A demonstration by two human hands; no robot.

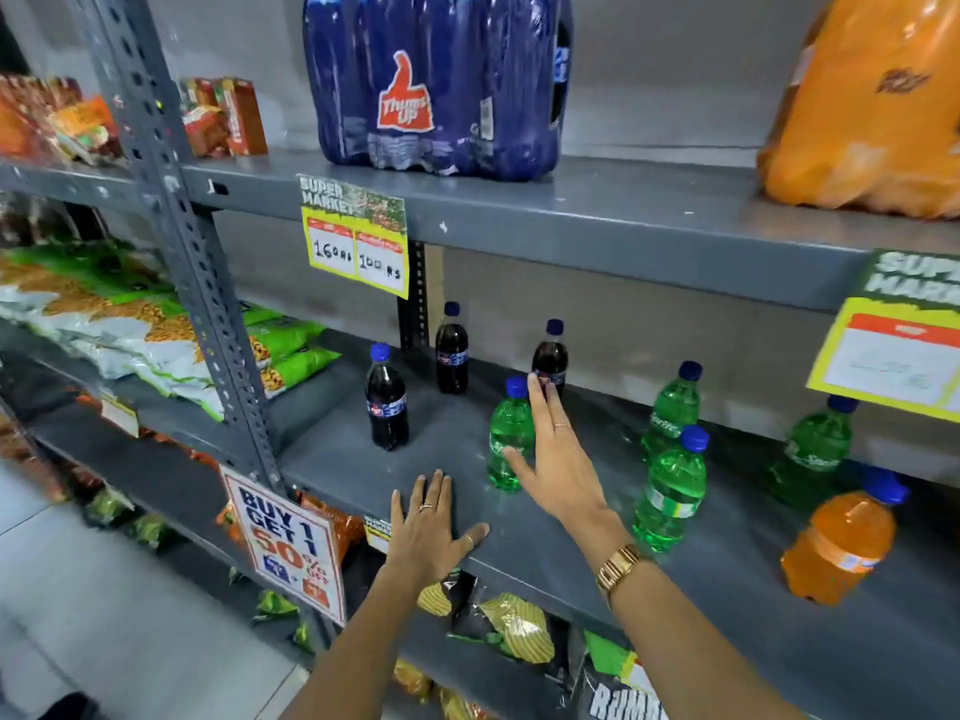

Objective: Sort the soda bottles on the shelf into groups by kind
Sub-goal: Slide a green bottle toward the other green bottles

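On the grey middle shelf (332, 459) stand three dark cola bottles (387, 402) (451, 356) (549, 356) with blue caps, at the left and back. Several green soda bottles stand to the right: (506, 439), (672, 407), (670, 496), (813, 449). An orange soda bottle (841, 543) stands at the far right front. My right hand (556, 459) is open, fingers stretched, just right of the nearest green bottle and in front of the rear cola bottle, holding nothing. My left hand (431, 527) lies flat and open on the shelf's front edge.
Above, a blue shrink-wrapped cola pack (436, 80) and an orange pack (872, 106) sit on the upper shelf. Price tags (356, 246) (893, 356) hang from its edge. Snack bags (130, 314) fill the left bay. A sale sign (285, 543) hangs on the upright post.
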